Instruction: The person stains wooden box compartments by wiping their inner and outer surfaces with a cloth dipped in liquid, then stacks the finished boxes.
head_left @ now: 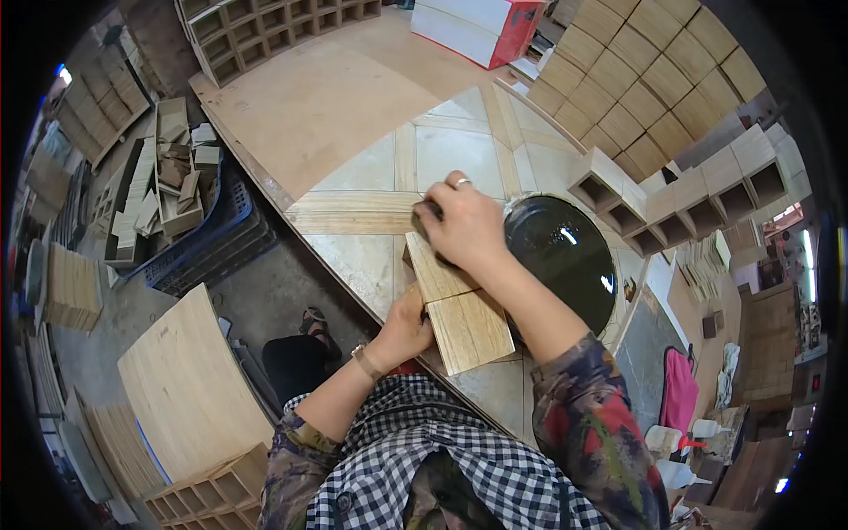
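Wooden box [461, 311] lies on the tiled bench [371, 256], just beside a dark round basin [570, 256]. The left hand [405, 329] is closed on its near left edge, steadying it. The right hand [464, 225] presses a small dark pad, gripped in curled fingers, on the far end. Rubbing goes best, I'd say, along the grain with even pressure, the left holding firm so the box cannot skid toward the basin.

two hands [464, 225], one wooden box [459, 309]
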Tool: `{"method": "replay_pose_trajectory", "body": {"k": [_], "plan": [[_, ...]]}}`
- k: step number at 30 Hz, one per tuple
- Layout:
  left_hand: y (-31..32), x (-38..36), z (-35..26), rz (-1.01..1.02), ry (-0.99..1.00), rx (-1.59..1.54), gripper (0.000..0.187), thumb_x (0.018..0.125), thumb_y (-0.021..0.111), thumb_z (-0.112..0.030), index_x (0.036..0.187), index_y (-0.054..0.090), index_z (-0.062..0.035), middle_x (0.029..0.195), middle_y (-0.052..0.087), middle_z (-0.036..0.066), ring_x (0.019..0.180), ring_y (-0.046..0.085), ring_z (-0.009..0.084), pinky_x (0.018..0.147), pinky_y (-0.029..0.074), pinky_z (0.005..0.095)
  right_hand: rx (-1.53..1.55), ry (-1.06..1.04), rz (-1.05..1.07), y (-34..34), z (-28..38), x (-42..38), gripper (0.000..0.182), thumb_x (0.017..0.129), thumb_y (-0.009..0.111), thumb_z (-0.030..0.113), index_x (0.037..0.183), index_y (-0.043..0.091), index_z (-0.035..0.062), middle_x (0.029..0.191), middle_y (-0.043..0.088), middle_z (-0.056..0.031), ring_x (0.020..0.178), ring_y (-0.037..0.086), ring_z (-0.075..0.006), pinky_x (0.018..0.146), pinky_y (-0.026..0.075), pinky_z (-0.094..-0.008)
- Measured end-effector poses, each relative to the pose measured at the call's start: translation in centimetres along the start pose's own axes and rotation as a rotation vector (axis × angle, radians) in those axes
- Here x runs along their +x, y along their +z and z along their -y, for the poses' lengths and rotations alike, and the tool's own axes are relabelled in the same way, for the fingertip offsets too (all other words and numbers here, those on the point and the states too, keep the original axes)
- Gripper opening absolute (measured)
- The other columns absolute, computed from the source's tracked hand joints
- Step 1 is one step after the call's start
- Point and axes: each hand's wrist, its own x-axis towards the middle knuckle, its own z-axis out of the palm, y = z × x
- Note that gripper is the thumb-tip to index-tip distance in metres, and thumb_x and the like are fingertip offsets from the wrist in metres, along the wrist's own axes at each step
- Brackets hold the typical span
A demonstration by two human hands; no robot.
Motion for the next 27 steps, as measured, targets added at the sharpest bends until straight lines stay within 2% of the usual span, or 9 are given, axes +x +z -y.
{"method": "replay_pose_trajectory", "body": {"k": [2,6,9,13,15,19,22,25,27], "plan": [[-0.2,0.1,0.0,0.011,-0.044,0.028,0.050,0.074,0.065,-0.001,0.122,0.052,-0.0027,0.116,0.059,0.017,0.111,0.058,0.0348,0.093,0.046,0.0370,0.043,-0.096,-0.039,0.3,0.9,-0.6,0.017,0.078,0.068,0.022,0.081,0.062,0.0070,0.088,0.057,-0.0136,0.066,0.063,-0.0329,0.055,0.050,-0.0433],[-0.1,-0.4,-2.4,0.052,0.042,-0.181,0.048,0.073,0.053,0.008,0.120,0.051,-0.0002,0.113,0.059,0.022,0.108,0.059,0.0376,0.089,0.048,0.0376,0.263,-0.395,0.223,-5.1,3.5,-8.8,0.016,0.075,0.071,0.022,0.076,0.060,0.0104,0.084,0.056,-0.0110,0.059,0.060,-0.0261,0.051,0.049,-0.0360],[0.6,-0.1,-1.2,0.016,-0.024,-0.094,0.049,0.072,0.052,0.009,0.121,0.051,-0.0001,0.115,0.059,0.022,0.107,0.059,0.0375,0.089,0.049,0.0374,0.225,-0.325,0.259,-7.1,1.6,-10.5,0.015,0.074,0.071,0.021,0.076,0.060,0.0111,0.085,0.055,-0.0103,0.059,0.059,-0.0246,0.050,0.048,-0.0354],[0.5,-0.3,-0.6,-0.022,0.027,-0.016,0.050,0.072,0.050,0.011,0.120,0.051,0.0004,0.112,0.059,0.023,0.107,0.058,0.0398,0.089,0.048,0.0390,-0.046,-0.096,-0.074,-3.9,-1.4,-5.0,0.017,0.078,0.069,0.022,0.074,0.060,0.0078,0.083,0.057,-0.0117,0.061,0.062,-0.0286,0.052,0.050,-0.0400],[0.4,0.0,-1.0,-0.033,0.054,0.005,0.049,0.072,0.051,0.011,0.119,0.051,0.0005,0.110,0.059,0.023,0.107,0.058,0.0403,0.088,0.049,0.0389,-0.042,0.020,-0.111,-1.3,-1.6,-1.8,0.018,0.079,0.068,0.022,0.075,0.060,0.0063,0.086,0.057,-0.0137,0.063,0.062,-0.0323,0.053,0.050,-0.0424],[-0.1,-0.1,-0.4,0.024,-0.023,0.024,0.049,0.072,0.053,0.010,0.119,0.050,0.0002,0.112,0.059,0.021,0.107,0.058,0.0391,0.089,0.048,0.0380,0.041,-0.123,0.079,-1.4,1.9,-1.9,0.015,0.078,0.069,0.023,0.078,0.062,0.0093,0.087,0.059,-0.0115,0.067,0.062,-0.0323,0.055,0.050,-0.0411],[-0.3,-0.4,0.5,0.118,-0.033,-0.130,0.047,0.078,0.062,-0.001,0.124,0.050,0.0004,0.114,0.062,0.016,0.106,0.060,0.0223,0.091,0.047,0.0343,0.229,-0.351,0.205,-4.2,4.0,-6.8,0.015,0.074,0.073,0.021,0.077,0.062,0.0111,0.082,0.058,-0.0085,0.065,0.062,-0.0280,0.053,0.050,-0.0370],[-0.2,0.4,-1.3,0.013,0.081,-0.015,0.047,0.078,0.063,-0.001,0.124,0.050,0.0005,0.114,0.062,0.017,0.106,0.060,0.0243,0.091,0.047,0.0344,0.186,-0.309,0.195,-5.9,1.6,-8.0,0.015,0.073,0.074,0.020,0.076,0.062,0.0112,0.081,0.057,-0.0087,0.064,0.062,-0.0253,0.051,0.050,-0.0348],[0.0,0.4,-1.2,-0.031,0.069,0.023,0.046,0.077,0.058,0.003,0.123,0.049,0.0011,0.113,0.061,0.020,0.106,0.060,0.0321,0.090,0.047,0.0368,0.019,-0.154,0.072,-5.4,-0.3,-6.1,0.014,0.074,0.073,0.020,0.076,0.062,0.0108,0.081,0.058,-0.0084,0.064,0.062,-0.0261,0.053,0.050,-0.0361]]}}
